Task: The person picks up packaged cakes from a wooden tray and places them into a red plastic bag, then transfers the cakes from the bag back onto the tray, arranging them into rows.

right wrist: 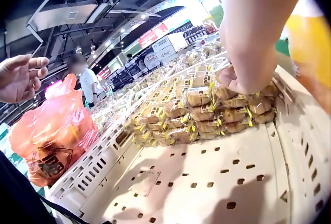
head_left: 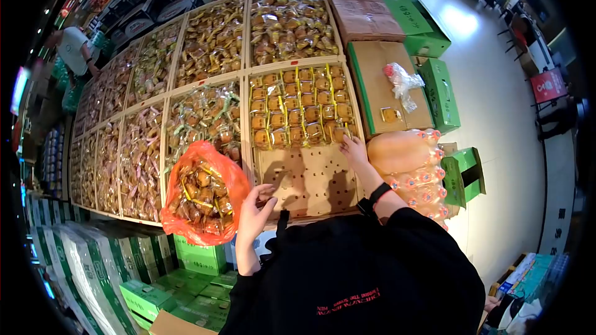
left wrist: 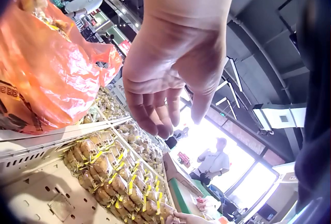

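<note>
Small wrapped cakes (head_left: 297, 102) with yellow strips fill the back of a cream crate (head_left: 298, 192); the right wrist view shows the wrapped cakes (right wrist: 199, 112) in stacked layers. At their front right corner my right hand (head_left: 355, 152) has its fingers curled on a wrapped cake; in the right wrist view that hand (right wrist: 248, 74) partly hides it. My left hand (head_left: 253, 211) hovers over the crate's front left edge, holding nothing, its fingers loosely bent in the left wrist view (left wrist: 170, 79). Beside it an open red plastic bag (head_left: 239, 180) contains wrapped cakes.
Adjoining crates (head_left: 214, 40) of wrapped snacks extend left and back. Right of the crate are cardboard boxes (head_left: 366, 87), green boxes (head_left: 439, 93) and shrink-wrapped bottles (head_left: 403, 155). Green cartons (head_left: 198, 298) lie below left. Another person (head_left: 77, 53) stands at the far left.
</note>
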Demonstrator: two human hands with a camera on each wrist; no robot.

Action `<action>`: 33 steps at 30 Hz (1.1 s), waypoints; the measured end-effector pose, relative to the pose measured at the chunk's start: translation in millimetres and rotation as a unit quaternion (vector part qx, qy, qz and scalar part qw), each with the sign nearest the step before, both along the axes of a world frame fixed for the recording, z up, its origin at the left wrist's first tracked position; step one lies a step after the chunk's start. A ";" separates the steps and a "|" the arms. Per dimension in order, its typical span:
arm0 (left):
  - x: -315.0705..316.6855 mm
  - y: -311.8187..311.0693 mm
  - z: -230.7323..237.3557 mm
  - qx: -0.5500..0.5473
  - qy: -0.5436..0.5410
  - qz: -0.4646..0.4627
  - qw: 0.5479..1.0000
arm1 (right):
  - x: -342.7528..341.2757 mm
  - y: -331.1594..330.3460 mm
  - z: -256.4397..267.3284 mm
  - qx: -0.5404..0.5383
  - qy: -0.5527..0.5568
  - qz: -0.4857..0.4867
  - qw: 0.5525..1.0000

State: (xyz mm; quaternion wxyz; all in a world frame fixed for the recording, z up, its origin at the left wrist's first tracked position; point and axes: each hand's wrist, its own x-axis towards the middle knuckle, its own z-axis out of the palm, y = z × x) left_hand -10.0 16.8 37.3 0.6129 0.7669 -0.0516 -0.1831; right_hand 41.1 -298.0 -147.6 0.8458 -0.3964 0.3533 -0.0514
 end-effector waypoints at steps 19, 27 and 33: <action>-3.2 -18.0 6.7 0.026 0.043 -0.052 0.997 | 31.7 10.9 -44.3 0.167 0.061 -0.330 0.927; -8.1 -17.5 -3.8 0.018 0.032 -0.059 0.998 | 50.3 1.8 -36.0 0.153 0.138 -0.271 0.940; -8.6 -20.4 -12.3 0.039 0.005 -0.082 0.996 | 36.6 21.4 -0.6 0.081 0.106 -0.155 0.979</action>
